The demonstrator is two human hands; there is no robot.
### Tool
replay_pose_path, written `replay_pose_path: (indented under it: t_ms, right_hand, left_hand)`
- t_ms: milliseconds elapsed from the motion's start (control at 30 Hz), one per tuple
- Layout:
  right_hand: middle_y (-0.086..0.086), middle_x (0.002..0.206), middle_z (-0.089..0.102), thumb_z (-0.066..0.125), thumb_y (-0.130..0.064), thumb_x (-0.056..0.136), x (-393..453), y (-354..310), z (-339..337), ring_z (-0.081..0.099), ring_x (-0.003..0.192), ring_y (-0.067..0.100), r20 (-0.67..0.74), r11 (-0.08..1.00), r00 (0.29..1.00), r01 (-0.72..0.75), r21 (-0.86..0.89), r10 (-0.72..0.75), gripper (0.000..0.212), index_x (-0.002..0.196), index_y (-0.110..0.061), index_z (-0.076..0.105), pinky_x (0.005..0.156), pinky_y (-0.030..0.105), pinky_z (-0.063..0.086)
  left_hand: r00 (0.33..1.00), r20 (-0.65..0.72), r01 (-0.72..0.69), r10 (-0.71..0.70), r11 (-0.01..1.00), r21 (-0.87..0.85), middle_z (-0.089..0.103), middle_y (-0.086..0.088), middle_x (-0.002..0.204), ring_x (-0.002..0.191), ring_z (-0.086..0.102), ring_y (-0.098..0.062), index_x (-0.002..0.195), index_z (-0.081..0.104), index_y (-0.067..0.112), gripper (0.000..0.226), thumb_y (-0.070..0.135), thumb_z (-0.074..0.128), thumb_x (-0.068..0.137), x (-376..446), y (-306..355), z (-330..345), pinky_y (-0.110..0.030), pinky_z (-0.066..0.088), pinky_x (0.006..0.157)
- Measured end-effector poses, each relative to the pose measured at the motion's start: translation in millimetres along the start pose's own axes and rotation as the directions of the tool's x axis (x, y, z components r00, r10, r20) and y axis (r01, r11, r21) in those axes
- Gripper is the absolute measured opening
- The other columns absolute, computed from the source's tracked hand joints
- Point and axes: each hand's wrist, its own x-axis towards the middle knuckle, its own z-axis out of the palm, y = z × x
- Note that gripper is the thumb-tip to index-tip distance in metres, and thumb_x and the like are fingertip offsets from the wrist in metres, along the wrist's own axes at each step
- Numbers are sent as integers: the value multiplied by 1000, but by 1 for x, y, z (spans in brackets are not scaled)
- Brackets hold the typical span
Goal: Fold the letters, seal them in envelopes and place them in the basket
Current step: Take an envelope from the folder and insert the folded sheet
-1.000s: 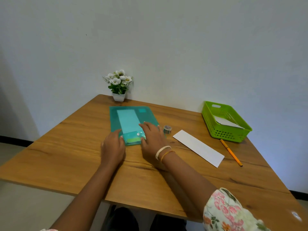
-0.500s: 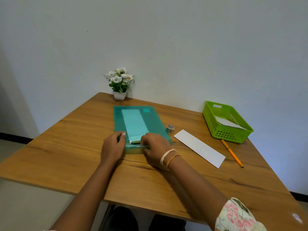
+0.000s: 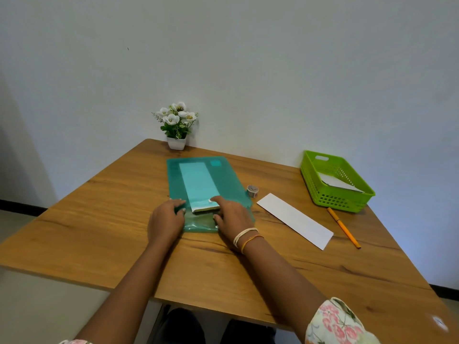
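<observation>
Folded letter lies inside the teal envelope, long axis running away from the person. Right hand presses flat on the letter's near end; left hand pins the envelope mouth (fingers loosely curled). Right nearer.

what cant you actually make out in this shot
- Head view: near end of the green envelope, covered by the left hand and right hand.
- White paper in the green basket, partly behind its wall.
- Tape roll, too small to read.
</observation>
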Motion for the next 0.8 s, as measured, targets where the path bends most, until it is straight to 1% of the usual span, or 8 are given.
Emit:
replay_pose_path:
  t_ms: [67, 167, 267, 367, 433, 567, 700, 800]
  right_hand:
    - [9, 107, 67, 56, -21, 91, 7, -3, -2, 61, 100, 31, 25, 998, 1000, 3, -58, -2, 33, 124, -24, 55, 78, 38, 49]
    - [10, 102, 64, 53, -22, 93, 13, -8, -3, 62, 94, 33, 23, 994, 1000, 19, -107, -17, 19, 104, -18, 67, 73, 37, 49]
    - [6, 95, 57, 58, -24, 87, 9, -7, 1, 59, 84, 28, -46, 997, 998, 41, -69, -45, 13, 90, -16, 67, 66, 35, 49]
    - [1, 88, 51, 64, -27, 74, -2, -6, 1, 50, 79, 18, -151, 991, 979, 129, -39, -134, 10, 78, -18, 62, 64, 31, 47]
    - [-1, 86, 56, 63, -27, 70, -10, -6, -5, 49, 79, 14, -192, 980, 963, 196, 24, -188, 11, 76, -19, 58, 66, 28, 46]
    - [-1, 86, 68, 64, -27, 76, -21, -5, -23, 61, 78, 13, -272, 949, 953, 200, 244, -131, 14, 85, -20, 58, 58, 24, 53]
    - [-6, 85, 67, 70, -14, 74, -16, -2, -48, 64, 78, 6, -498, 876, 867, 231, 424, 12, 14, 86, -16, 62, 63, 20, 56]
    - [-9, 80, 64, 66, -4, 74, -8, -4, -77, 62, 74, 5, -663, 844, 731, 244, 478, 163, 17, 85, -17, 64, 66, 18, 52]
  left_hand:
    - [1000, -19, -14, 13, 999, -36, 69, -3, 118, 114, 60, -22, 112, 72, 20, 26, 16, 63, 89, -1, 0, 0, -33, 47, 91]
    - [998, -55, -26, 22, 996, -91, 72, -2, 113, 114, 61, -20, 107, 74, 19, 21, 15, 64, 89, -1, -2, 0, -32, 47, 91]
    - [998, -61, -37, 31, 995, -90, 72, -2, 112, 112, 62, -21, 105, 75, 20, 21, 15, 64, 88, -1, -2, 1, -32, 47, 90]
    - [998, -48, -42, 38, 996, -79, 71, -2, 113, 108, 63, -22, 106, 74, 21, 21, 15, 64, 88, 1, -4, 2, -33, 49, 89]
    - [998, -40, -42, 38, 995, -86, 71, -2, 113, 109, 63, -22, 106, 74, 22, 22, 15, 65, 88, 1, -6, 2, -33, 50, 90]
    - [998, -13, -58, 58, 996, -60, 71, -1, 114, 110, 62, -20, 108, 73, 23, 24, 15, 64, 88, 0, -5, 1, -33, 49, 90]
    - [997, 5, -72, 72, 997, -37, 69, -2, 119, 116, 59, -20, 112, 72, 22, 25, 19, 65, 88, -2, -5, 0, -36, 50, 93]
    - [997, 15, -74, 74, 997, -2, 69, -4, 117, 114, 60, -24, 110, 73, 21, 24, 30, 58, 93, -3, -3, -2, -37, 50, 90]
